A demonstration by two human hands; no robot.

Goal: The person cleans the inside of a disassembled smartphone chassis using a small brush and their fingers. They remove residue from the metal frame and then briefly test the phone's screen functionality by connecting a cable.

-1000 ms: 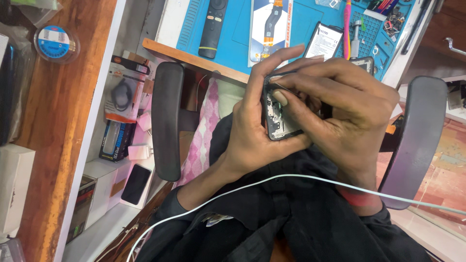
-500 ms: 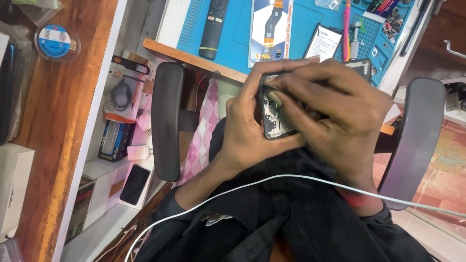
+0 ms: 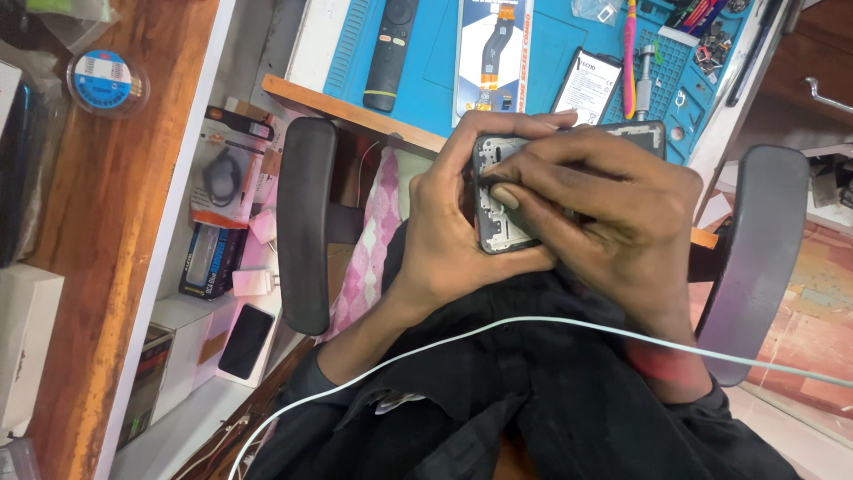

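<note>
A blue worktop mat is lying ahead, carrying one black remote, one flex-cable pack and one battery. Two grey chair armrests are flanking the lap. The left hand is wrapping around one opened phone, held above the lap near the worktop edge. The right hand is pinching narrowly at its inner frame. Working well here likely means keeping the phone steady and prying gently.
</note>
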